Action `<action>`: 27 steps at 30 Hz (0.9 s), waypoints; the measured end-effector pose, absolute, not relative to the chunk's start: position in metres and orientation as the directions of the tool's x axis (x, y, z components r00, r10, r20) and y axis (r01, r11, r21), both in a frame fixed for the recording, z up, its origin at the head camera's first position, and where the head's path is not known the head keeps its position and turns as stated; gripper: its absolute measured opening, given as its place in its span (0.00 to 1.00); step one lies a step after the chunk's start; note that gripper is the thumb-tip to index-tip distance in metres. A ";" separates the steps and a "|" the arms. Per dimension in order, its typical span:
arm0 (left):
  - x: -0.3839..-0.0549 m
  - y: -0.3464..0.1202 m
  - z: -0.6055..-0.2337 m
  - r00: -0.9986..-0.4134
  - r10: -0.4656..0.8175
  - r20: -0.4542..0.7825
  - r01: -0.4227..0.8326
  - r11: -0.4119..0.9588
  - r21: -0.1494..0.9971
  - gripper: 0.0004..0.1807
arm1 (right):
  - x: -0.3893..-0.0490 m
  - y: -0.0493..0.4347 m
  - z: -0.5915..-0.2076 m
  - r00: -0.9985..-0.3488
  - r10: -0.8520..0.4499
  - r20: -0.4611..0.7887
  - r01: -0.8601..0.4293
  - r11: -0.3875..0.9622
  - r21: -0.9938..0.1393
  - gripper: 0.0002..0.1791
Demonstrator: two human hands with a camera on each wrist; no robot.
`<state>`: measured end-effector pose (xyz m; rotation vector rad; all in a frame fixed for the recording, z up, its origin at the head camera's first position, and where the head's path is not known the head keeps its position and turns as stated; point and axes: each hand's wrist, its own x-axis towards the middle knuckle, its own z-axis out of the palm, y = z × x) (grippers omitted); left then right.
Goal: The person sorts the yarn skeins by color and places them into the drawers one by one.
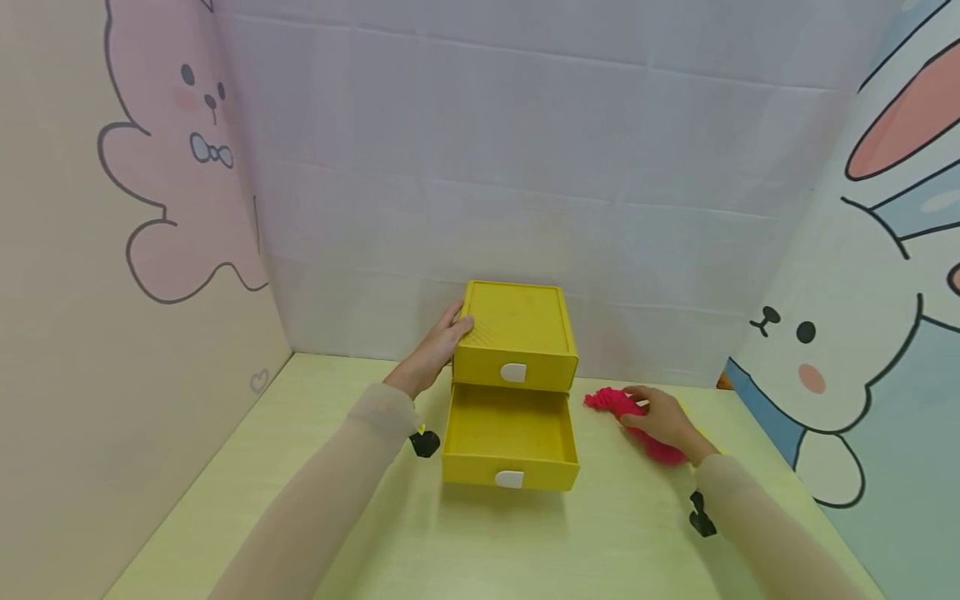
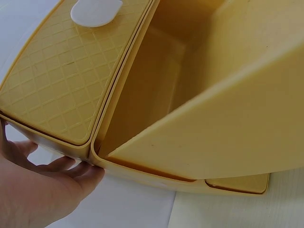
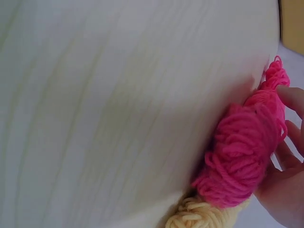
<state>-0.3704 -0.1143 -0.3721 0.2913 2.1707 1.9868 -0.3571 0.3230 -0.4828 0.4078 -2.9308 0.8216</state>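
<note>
A bright pink skein of yarn (image 1: 660,450) lies right of the drawer unit (image 1: 517,321), toward the table's (image 1: 607,533) back right corner: thick, fluffy loops bunched plump, narrowing to a twisted, knobbly end. The right hand (image 1: 663,417) curls thumb and fingers around it, though how firmly is hard to see. Cream yarn (image 3: 204,216) touches its plump end. At the table's back edge, the left hand (image 1: 435,350) rests relaxed fingers along the yellow two-tier unit's left side, lower drawer (image 1: 513,471) pulled out.
</note>
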 end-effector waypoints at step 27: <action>-0.369 -0.114 -0.371 -0.966 0.260 -0.004 0.023 0.099 0.995 0.39 | -0.337 0.298 -0.456 -0.929 -0.339 0.148 -0.363 0.758 -0.542 0.23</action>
